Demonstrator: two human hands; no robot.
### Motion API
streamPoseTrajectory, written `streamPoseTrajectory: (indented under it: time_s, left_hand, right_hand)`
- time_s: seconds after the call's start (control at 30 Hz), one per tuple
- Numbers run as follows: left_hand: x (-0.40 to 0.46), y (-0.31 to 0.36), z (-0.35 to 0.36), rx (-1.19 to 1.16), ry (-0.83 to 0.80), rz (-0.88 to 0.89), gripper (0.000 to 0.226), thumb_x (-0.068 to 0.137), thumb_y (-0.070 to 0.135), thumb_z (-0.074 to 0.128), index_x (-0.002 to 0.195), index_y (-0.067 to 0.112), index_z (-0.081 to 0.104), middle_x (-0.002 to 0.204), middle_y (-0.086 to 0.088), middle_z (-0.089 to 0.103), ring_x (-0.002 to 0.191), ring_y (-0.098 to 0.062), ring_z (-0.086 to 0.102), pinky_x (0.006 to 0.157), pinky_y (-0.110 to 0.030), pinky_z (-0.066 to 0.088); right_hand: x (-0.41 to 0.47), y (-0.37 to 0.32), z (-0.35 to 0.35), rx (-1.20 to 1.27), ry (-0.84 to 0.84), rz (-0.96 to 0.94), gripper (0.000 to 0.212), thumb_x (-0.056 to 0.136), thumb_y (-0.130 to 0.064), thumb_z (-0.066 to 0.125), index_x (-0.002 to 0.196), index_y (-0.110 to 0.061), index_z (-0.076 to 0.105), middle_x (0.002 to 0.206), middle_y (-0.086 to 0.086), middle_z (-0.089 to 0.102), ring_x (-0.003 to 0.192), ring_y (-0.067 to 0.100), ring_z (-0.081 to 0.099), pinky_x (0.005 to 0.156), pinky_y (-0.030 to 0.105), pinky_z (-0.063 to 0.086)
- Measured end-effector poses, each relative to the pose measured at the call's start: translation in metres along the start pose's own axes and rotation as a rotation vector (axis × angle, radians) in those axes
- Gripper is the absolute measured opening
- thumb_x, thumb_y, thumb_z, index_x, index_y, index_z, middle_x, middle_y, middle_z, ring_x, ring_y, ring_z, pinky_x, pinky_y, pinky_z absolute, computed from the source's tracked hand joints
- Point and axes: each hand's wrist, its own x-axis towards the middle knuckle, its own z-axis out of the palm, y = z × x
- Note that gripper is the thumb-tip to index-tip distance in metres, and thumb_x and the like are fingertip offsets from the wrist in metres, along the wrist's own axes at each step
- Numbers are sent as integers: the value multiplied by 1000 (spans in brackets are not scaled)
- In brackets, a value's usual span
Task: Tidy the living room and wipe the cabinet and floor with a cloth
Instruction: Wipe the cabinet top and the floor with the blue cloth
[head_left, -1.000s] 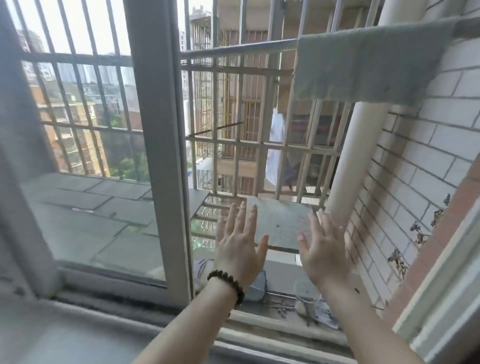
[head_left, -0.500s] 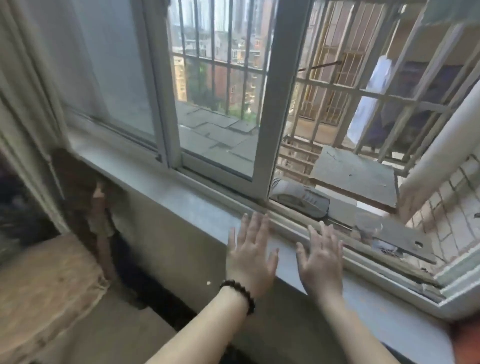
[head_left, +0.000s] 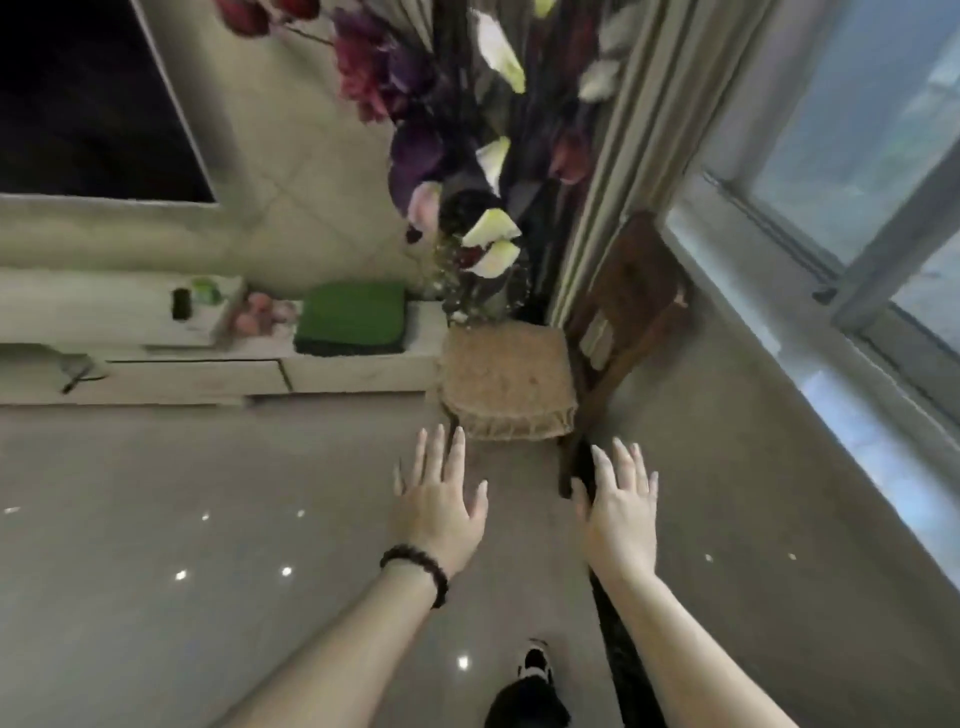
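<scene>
My left hand, with a dark bead bracelet at the wrist, and my right hand are both stretched out in front of me, fingers straight and spread, holding nothing. They hover above the glossy grey floor. A low white cabinet runs along the wall at the left, and a folded green cloth lies on its top. No cloth is in either hand.
A wooden chair with a woven seat cushion stands just beyond my hands. A tall bunch of artificial flowers rises behind it beside a curtain. The window and sill are at the right. My shoe shows below.
My view has swung left from the open window and its bars to the room's corner, floor and cabinet. Both hands stay stretched out, flat and empty.
</scene>
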Motion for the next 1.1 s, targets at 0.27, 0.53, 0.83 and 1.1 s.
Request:
streamPoseTrajectory:
  time_s: [0.27,0.53,0.83,1.1]
  left_hand:
    - [-37,-168,-42,45,145,-514,69,93,52,23,154,20,14,160,-6,18,149,-24,7,119,-48,6]
    - [-15,-277,-56,20,187,-876,68,98,47,30,155,22,4,162,-2,5,149,-21,-4,120,-46,1]
    - [11,-374,-92,14,287,-1208,67,98,51,22,154,23,-3,162,-1,0,148,-19,-10,120,-46,-2]
    - [3,-498,-119,26,292,-1402,67,99,52,18,153,24,-10,162,-1,-7,148,-20,-14,120,-46,-3]
  right_hand:
    - [18,-184,83,87,-257,-433,47,97,-27,46,141,-10,42,157,12,22,147,27,4,119,44,0]
    - [68,-316,166,117,-459,-712,49,99,-29,39,146,-15,34,158,9,17,148,23,0,118,40,-4]
    - [101,-457,234,120,-574,-1014,49,97,-26,45,144,-13,37,157,12,20,147,26,6,117,39,-2]
    - [82,-609,306,152,-652,-1176,50,98,-26,44,145,-14,35,158,10,18,148,25,3,118,40,-1]
